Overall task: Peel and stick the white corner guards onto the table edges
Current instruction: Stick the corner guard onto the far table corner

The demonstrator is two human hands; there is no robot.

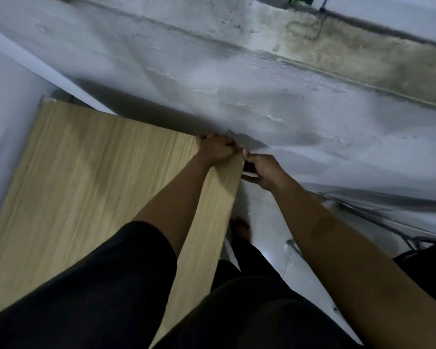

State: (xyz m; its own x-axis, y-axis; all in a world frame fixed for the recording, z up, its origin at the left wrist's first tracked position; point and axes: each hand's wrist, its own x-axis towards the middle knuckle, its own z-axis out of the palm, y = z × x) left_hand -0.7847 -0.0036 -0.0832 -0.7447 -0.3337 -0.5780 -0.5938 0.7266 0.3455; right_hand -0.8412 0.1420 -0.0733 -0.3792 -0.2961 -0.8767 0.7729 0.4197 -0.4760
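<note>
While my left hand (215,148) clamps the table (86,172) corner | right hand (261,171) pinches a white corner guard (249,175) just beside that edge | guard lies right of corner.

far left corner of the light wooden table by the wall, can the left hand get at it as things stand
Probably yes: the left hand rests on the near-right corner, and the light wooden table top between it and the far left corner is bare.
</note>
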